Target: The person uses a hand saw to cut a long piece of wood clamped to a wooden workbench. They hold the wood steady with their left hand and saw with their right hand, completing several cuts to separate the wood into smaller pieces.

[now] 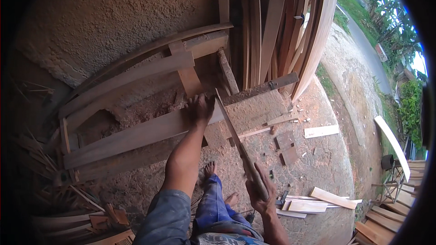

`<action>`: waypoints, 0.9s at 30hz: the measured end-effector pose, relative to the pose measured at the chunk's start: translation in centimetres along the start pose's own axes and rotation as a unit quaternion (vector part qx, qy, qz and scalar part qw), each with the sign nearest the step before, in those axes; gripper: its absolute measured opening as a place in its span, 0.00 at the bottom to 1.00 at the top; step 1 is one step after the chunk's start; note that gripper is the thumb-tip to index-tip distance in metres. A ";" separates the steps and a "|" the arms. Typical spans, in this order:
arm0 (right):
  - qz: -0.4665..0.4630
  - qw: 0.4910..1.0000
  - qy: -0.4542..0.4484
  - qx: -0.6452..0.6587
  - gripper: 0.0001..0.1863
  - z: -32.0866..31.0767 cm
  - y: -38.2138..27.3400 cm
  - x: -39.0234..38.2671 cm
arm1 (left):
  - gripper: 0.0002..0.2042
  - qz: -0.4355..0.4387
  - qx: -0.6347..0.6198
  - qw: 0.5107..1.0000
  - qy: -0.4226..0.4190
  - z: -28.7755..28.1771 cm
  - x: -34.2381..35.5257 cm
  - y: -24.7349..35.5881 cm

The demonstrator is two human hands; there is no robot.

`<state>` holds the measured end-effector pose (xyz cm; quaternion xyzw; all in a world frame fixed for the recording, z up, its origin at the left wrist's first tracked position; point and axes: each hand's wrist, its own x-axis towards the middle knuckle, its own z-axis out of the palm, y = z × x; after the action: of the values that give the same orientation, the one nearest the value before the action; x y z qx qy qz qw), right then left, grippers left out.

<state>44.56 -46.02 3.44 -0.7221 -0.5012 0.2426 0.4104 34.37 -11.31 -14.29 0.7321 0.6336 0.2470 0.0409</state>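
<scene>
A long handsaw (236, 137), seen nearly edge-on, slants up and left from my right hand (262, 190), whose fingers are wrapped round its handle end. Its blade runs along the right end of a wooden board (131, 132); whether the teeth touch the wood cannot be made out. The board lies across a low timber frame. My left hand (200, 109) grips the board near that end, with the fingers bent over its far edge and the arm stretched straight.
Another board (131, 78) rests on the frame's far side, by a rough wall (113, 13). Tall planks (263, 27) lean upright behind. Offcuts (309, 205) and wood blocks (286, 147) lie on the dusty concrete floor (327, 168). My bare feet (210, 169) stand near the frame.
</scene>
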 end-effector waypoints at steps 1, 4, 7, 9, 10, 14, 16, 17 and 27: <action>-0.008 1.000 -0.005 -0.023 0.28 -0.8 -0.1 -1.4 | 0.24 0.004 -0.009 1.000 -0.001 -0.2 -0.1 -0.2; -0.058 0.998 0.022 -0.033 0.32 -0.9 -0.5 -1.3 | 0.23 0.004 -0.003 1.000 0.008 -0.7 -0.2 0.0; -0.013 1.000 0.006 0.004 0.29 3.2 1.0 6.0 | 0.21 -0.002 -0.010 1.000 -0.002 0.3 -0.4 -0.1; 0.004 0.999 -0.011 0.053 0.29 5.2 0.1 10.2 | 0.18 0.078 0.077 0.994 -0.019 1.6 -1.3 -2.7; -0.014 0.998 -0.009 0.056 0.28 5.4 -0.3 11.4 | 0.17 0.122 0.119 0.985 -0.030 1.5 -1.5 -2.9; -0.081 0.996 0.019 0.015 0.29 5.2 0.8 11.7 | 0.13 0.163 0.122 0.971 0.128 0.8 -3.1 -0.7; -0.042 0.998 0.021 0.028 0.29 5.1 0.5 10.7 | 0.11 0.136 0.093 0.986 0.034 -0.6 -2.6 -0.2; 0.008 0.999 0.007 0.049 0.28 4.1 0.1 9.1 | 0.11 0.122 0.079 0.989 0.021 0.1 -3.1 -0.2; -0.016 1.000 -0.004 0.026 0.30 4.2 1.1 7.4 | 0.11 0.089 0.112 0.990 0.003 -0.4 -2.7 -1.7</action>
<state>44.77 -37.95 0.66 -0.7025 -0.5077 0.2514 0.4308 32.47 -13.64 -15.38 0.7848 0.5896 0.1793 -0.0657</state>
